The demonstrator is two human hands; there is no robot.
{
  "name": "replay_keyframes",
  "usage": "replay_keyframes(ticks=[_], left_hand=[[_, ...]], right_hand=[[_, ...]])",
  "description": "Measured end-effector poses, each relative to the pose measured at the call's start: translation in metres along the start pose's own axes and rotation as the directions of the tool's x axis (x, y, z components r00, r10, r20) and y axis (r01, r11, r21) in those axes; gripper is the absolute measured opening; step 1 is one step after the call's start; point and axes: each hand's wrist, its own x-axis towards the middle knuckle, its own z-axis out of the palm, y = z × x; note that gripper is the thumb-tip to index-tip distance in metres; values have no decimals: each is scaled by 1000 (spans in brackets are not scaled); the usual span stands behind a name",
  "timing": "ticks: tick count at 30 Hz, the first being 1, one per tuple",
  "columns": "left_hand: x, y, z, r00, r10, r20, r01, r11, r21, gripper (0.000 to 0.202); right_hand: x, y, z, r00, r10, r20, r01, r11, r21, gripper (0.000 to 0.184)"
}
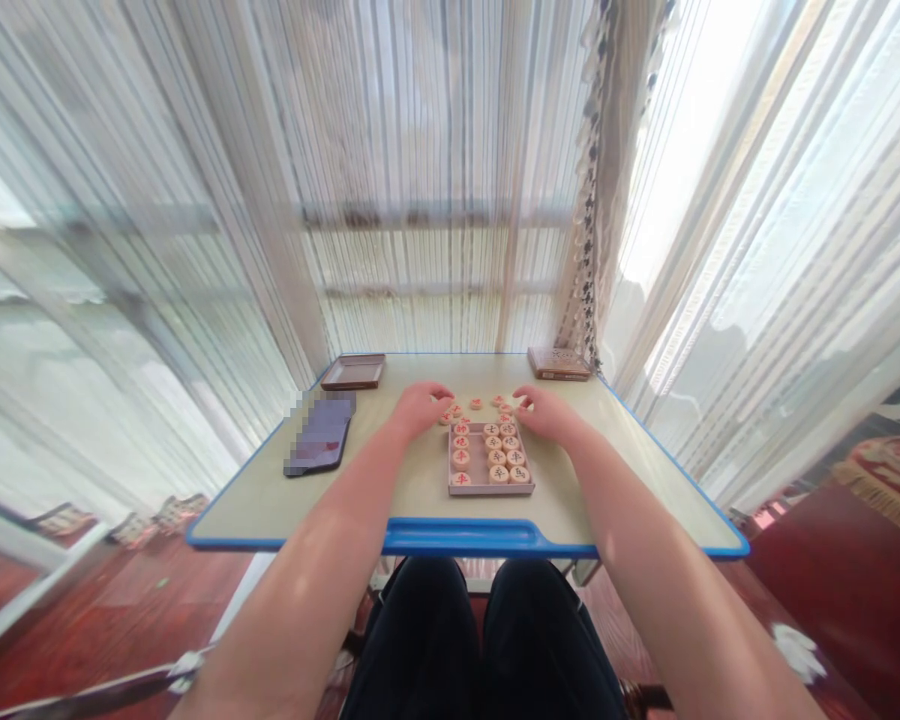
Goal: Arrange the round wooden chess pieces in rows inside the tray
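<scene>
Beyond the left side of a shallow box tray (490,490), my left hand (421,408) has its thumb and fingers closed at a small round xiangqi piece, mostly hidden by the fingertips. My right hand (541,410) mirrors it past the tray's right side, thumb and fingertips pinched on another piece that shows only partly. Several loose red-marked xiangqi pieces (476,404) lie between the hands, just behind the tray. Inside the tray, a column of red pieces (460,458) lines the left, and two columns of mostly black-marked pieces (498,474) fill the right. A bare strip separates them.
A dark phone (319,437), partly blurred out, lies on the table's left. An open box lid (354,371) is at the back left, and a closed brown box (559,363) at the back right. A blue rim (461,536) edges the table (270,510); curtains (420,200) hang behind.
</scene>
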Motion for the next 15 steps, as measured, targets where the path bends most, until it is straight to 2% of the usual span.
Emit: replay_keyframes(ticks=[4,7,10,15], left_hand=[[-4,6,3,986,101,129,-98,995,-33,31],[-4,5,4,971,140,196,-137,990,-28,37],[-3,2,4,969,146,199,-149,989,2,43],[-4,4,6,976,156,153,-167,984,60,41]], right_hand=[[0,1,1,1000,-3,-14,3,1000,-2,31],[3,2,3,998,-68,-8,68,997,-25,27],[4,3,4,993,-119,17,120,991,-56,28],[3,2,3,998,-57,7,58,998,-34,27]])
